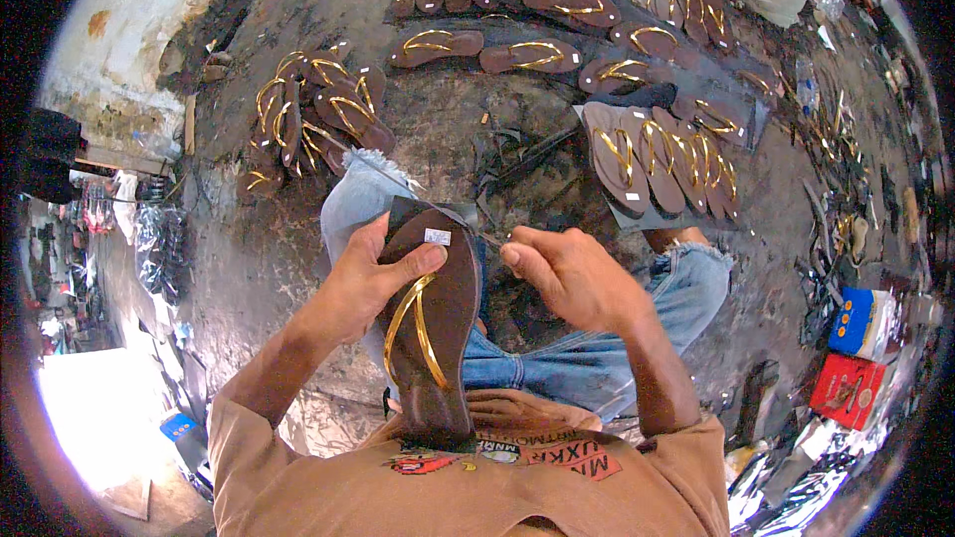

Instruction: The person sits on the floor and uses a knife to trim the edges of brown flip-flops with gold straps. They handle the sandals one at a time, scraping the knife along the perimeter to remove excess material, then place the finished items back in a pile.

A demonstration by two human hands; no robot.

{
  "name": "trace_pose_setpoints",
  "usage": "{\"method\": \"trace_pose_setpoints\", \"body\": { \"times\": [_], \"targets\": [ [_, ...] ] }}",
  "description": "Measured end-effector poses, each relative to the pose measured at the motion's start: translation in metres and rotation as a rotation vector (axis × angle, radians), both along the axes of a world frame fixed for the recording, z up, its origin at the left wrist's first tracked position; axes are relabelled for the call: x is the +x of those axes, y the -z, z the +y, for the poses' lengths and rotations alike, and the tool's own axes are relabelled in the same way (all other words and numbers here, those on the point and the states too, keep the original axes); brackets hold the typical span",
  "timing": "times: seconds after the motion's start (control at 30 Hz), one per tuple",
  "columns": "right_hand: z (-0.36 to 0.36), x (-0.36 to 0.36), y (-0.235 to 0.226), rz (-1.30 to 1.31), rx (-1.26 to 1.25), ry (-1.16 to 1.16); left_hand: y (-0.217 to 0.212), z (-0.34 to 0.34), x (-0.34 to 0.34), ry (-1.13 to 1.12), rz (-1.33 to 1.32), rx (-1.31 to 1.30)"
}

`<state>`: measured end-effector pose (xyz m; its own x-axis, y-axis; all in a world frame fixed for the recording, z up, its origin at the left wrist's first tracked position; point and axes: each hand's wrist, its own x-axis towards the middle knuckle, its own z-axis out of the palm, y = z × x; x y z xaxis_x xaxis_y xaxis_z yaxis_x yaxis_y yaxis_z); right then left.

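Observation:
My left hand [373, 264] grips a brown flip-flop [438, 313] with a gold V-shaped strap, its thumb pressed on the footbed below a small white sticker. The flip-flop stands toe-away, its heel end close to my shirt. Dark sheet material [403, 207] juts out past the toe edge. Just right of the toe, my right hand [572, 273] is closed in a pinch, apart from the sole. Something thin and dark reaches from its fingertips toward the toe edge; I cannot make out what it is.
A pile of gold-strapped flip-flops [318, 104] lies at far left, beside my knee. More flip-flops [532, 57] lie in rows farther off, and a group [657, 159] rests on a dark sheet at right. Dark scraps [512, 164] litter the floor ahead. A red box [848, 390] sits at right.

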<state>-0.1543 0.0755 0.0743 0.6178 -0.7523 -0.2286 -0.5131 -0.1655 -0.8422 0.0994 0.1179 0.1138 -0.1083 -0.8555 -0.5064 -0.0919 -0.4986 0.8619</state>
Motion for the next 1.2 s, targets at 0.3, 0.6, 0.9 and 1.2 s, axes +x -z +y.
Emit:
{"method": "trace_pose_setpoints", "body": {
  "times": [0.3,0.6,0.9,1.2],
  "targets": [
    [-0.006,0.013,0.001,-0.099,-0.133,0.043,-0.007,0.002,-0.010,-0.038,0.030,-0.002],
    [0.050,-0.033,0.030,-0.008,-0.015,0.137,-0.010,0.011,-0.020,0.049,0.006,-0.035],
    [-0.021,0.005,0.013,-0.201,-0.093,0.021,-0.007,0.002,-0.025,0.137,-0.087,-0.039],
    [0.007,-0.013,0.077,-0.509,0.302,0.600,0.002,-0.049,0.034,-0.653,0.679,-0.613]
  ]
}}
